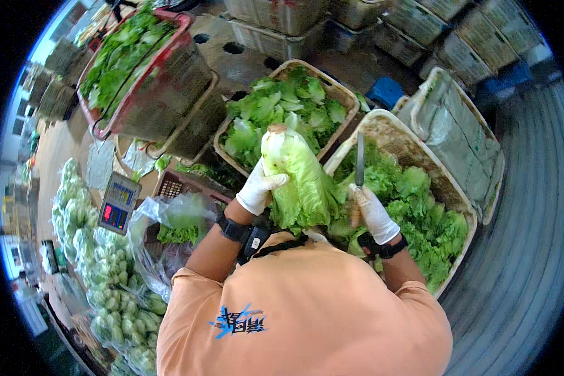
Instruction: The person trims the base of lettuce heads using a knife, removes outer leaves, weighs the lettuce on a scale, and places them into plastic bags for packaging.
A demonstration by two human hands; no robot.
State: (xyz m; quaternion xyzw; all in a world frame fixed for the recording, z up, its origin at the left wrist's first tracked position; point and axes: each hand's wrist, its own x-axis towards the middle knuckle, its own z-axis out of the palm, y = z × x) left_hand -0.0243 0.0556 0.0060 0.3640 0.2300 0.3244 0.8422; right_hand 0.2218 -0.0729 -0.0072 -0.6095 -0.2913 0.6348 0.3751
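Two woven baskets of loose green leaves sit in front of the person, the nearer basket (420,156) on the right and the farther basket (332,88) behind. Above them, the gloved left hand (259,188) is clamped on an upright lettuce head (297,175), stem end up. Just beside it, the gloved right hand (373,213) is closed around a knife (360,160), blade pointing up.

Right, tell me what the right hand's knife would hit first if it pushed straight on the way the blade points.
The right hand holds the knife blade up and away. Straight on, it would likely meet the far rim of the lettuce basket first, though depth is unclear.
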